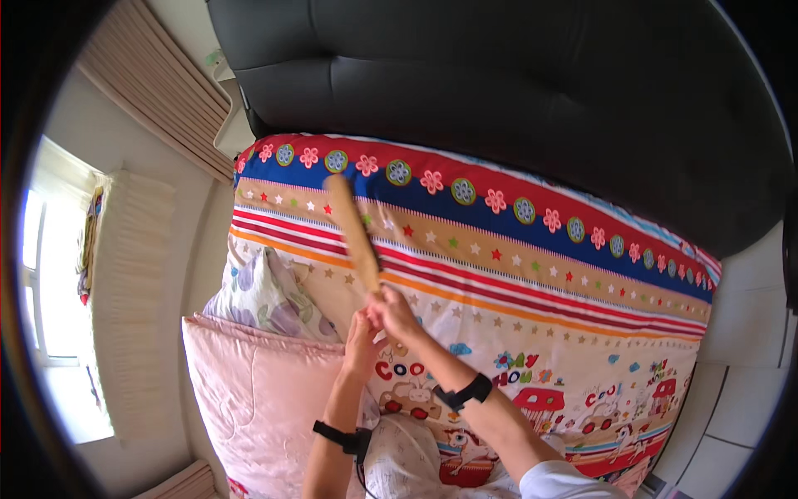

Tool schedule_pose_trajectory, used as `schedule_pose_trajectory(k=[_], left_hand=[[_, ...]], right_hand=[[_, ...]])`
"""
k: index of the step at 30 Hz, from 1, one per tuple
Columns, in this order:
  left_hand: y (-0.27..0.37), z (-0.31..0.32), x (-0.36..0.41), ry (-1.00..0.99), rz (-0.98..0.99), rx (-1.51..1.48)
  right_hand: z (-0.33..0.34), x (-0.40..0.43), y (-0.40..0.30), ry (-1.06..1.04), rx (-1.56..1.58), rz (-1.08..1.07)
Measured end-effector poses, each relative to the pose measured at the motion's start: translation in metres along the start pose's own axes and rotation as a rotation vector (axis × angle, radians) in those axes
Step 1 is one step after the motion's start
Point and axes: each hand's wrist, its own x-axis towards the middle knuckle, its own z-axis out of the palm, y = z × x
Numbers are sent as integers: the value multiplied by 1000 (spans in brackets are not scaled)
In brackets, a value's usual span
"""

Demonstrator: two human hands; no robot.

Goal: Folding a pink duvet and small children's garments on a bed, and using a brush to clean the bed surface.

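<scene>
A bed brush with a long wooden body (354,234) points away from me over the striped, flowered bed sheet (474,249). My right hand (393,312) is closed around its near end. My left hand (363,340) is right beside the right one, at the near end of the handle; whether it also grips the handle cannot be told. Black straps are on both forearms. Whether the brush touches the sheet is not clear.
A folded pink quilt (268,387) and a flowered pillow (268,296) lie on the bed's left. The black padded headboard (436,87) stands at the far side. Beige curtains (156,81) and a window (53,280) are at left, a tiled floor (735,387) at right.
</scene>
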Motion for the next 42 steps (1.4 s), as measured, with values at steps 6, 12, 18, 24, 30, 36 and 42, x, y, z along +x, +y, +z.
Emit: schedule_pose_trajectory(k=[6,12,18,24,30,36,42], left_hand=[[36,-7,9,97,228,-216],[70,6,19,368,292,-125],[84,9,46,20,189,450],[63,33,123,-533,36,950],[120,5,156,-406,121,1265],[232,-224,148,884,397,869],[286,-200,79,977,463,361]], right_hand=[[45,-11,-16,-37,-977,-584],[-18,16,-63,348,-789,-662],[-197,114,-65,1564,-1670,14],[-200,125,-27,1543,-1758,-239],[-200,139,-22,1520,-1717,-330],[-192,137,-28,1459,-1719,-251],[-190,141,-33,1460,-1740,-211]])
